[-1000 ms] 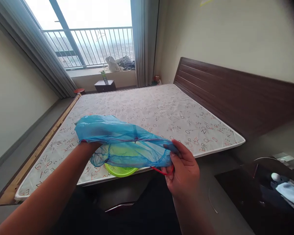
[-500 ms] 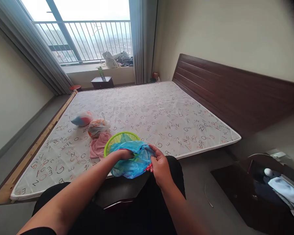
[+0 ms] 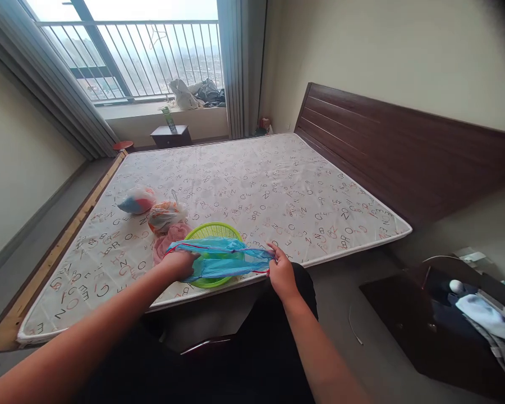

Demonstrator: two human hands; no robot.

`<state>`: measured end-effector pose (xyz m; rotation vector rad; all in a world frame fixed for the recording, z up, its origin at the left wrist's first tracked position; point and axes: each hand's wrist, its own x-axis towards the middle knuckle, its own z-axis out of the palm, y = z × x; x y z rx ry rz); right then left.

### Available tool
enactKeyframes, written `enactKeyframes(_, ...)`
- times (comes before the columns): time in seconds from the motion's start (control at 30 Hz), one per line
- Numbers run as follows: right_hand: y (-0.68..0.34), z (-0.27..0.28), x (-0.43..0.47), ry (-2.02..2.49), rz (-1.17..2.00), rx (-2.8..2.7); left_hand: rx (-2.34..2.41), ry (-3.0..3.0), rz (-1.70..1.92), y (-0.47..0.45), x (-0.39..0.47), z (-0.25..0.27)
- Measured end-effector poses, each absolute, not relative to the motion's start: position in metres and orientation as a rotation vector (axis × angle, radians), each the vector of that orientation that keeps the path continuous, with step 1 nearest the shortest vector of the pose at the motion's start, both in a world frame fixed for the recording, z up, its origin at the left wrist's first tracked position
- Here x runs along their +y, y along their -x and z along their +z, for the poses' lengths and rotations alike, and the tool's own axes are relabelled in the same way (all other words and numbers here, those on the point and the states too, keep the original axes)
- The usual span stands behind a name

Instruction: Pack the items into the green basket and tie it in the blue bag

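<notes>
A thin blue plastic bag (image 3: pixel 219 268) with a red drawstring is stretched sideways between my two hands. My left hand (image 3: pixel 180 265) is closed on its left end, and my right hand (image 3: pixel 281 270) pinches the right end. Behind and under the bag sits a lime-green plastic basket (image 3: pixel 214 229) at the mattress edge; the bag hides much of its inside. A pink cloth (image 3: pixel 168 238) lies just left of the basket, close beyond my left hand.
A knotted clear bag with orange contents (image 3: pixel 165 216) and a blue, white and red bundle (image 3: pixel 137 201) rest on the letter-printed mattress (image 3: pixel 252 185). To the right stands a dark table (image 3: pixel 404 325) holding a white cloth (image 3: pixel 488 317). A cable (image 3: pixel 354 328) lies on the floor.
My left hand has come out of the bag and moved left, pulling the crumpled blue bag out wide. My right hand keeps hold of its end. More of the basket shows.
</notes>
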<state>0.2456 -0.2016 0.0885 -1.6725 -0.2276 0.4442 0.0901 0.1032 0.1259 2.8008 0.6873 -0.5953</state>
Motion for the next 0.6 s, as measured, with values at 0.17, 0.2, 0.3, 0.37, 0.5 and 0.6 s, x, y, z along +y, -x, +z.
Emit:
enactKeyframes(0.17,-0.252,0.053,-0.189,1.988,0.458,-0.364,0.703,-2.791,-0.218,-0.049,0.107,0.14)
enactKeyframes(0.2,-0.25,0.048,-0.183,2.042,0.499,-0.403,0.745,-2.754,-0.185,-0.042,0.105,0.136)
enactKeyframes(0.3,-0.247,0.036,-0.163,2.135,0.596,-0.531,0.846,-2.625,-0.211,-0.025,0.095,0.112)
enactKeyframes(0.37,-0.253,0.031,-0.153,2.138,0.593,-0.589,0.879,-2.568,-0.282,-0.016,0.085,0.096)
enactKeyframes(0.5,-0.284,0.03,-0.133,2.059,0.513,-0.521,0.939,-2.497,-0.405,-0.003,0.07,0.083)
enactKeyframes(0.6,-0.303,0.03,-0.111,1.932,0.516,-0.482,0.852,-2.473,-0.327,-0.003,0.071,0.088)
